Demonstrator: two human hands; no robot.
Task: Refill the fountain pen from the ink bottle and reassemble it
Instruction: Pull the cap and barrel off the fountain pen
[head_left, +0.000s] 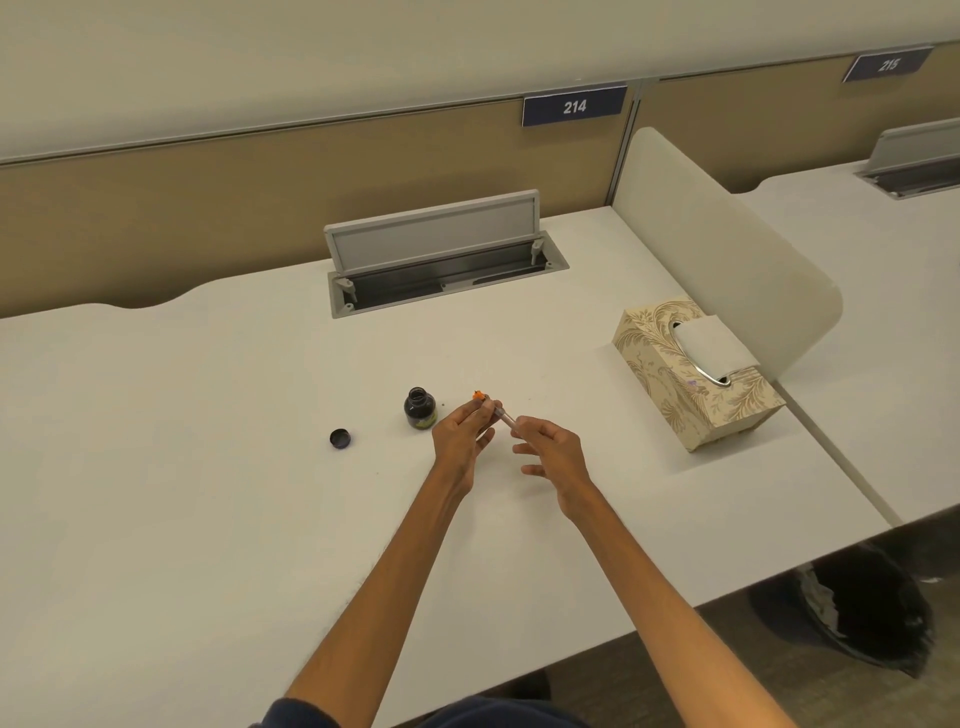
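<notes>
A small dark ink bottle (420, 408) stands uncapped on the white desk (208, 493). Its black cap (340, 439) lies to the left, apart from it. Just right of the bottle, my left hand (462, 434) pinches the fountain pen (500, 411) near its orange front end. My right hand (550, 449) holds the clear rear end of the same pen between thumb and forefinger, with the other fingers spread. The pen is above the desk, tilted, with its orange tip pointing up and left. Its nib is too small to make out.
A patterned tissue box (696, 374) sits at the right, beside a cream divider panel (727, 260). An open cable hatch (441, 254) is set into the desk behind the bottle. A dark bin (862, 613) stands on the floor at the lower right.
</notes>
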